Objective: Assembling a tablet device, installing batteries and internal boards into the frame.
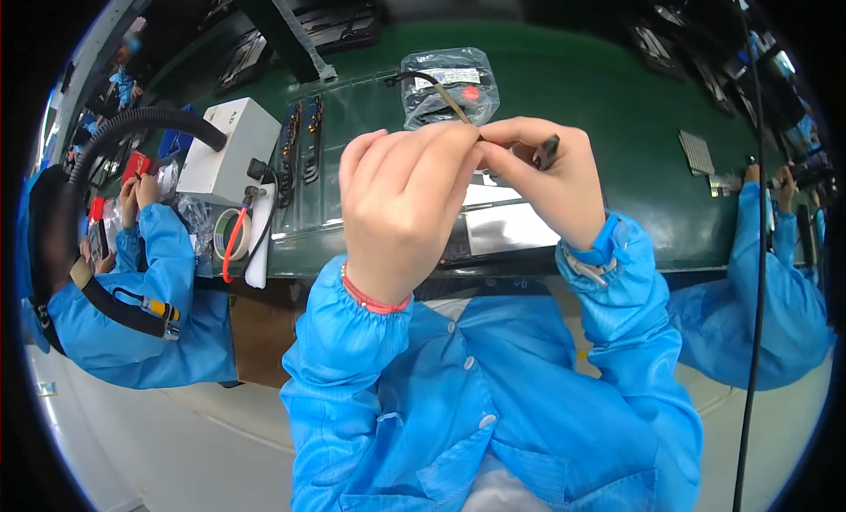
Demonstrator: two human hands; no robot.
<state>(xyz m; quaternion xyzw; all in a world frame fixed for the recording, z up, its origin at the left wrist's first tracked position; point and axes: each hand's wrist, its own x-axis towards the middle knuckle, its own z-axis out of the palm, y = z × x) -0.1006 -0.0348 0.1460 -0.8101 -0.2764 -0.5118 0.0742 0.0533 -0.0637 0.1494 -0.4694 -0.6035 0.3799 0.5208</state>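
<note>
My left hand point(401, 199) and my right hand point(555, 173) meet above the bench with fingertips pinched together. A thin flexible strip point(454, 104), brown-gold with a black curved far end, runs away from the pinch point. Both hands close on its near end, which the fingers partly cover. A small dark piece point(546, 152) pokes out by my right thumb; whether it belongs to the strip cannot be made out. Beyond the fingers lies a clear plastic bag point(451, 82) with dark contents, a white label and a red dot. Under my right hand rests a flat silvery panel point(507, 227).
A white box point(231, 151) with a black corrugated hose point(132, 120) stands at left, near a tape roll point(231, 234) and a red cable point(236, 248). Rows of small parts point(304, 142) lie beside it. Co-workers in blue sit on both sides. A black cable point(756, 248) hangs at right.
</note>
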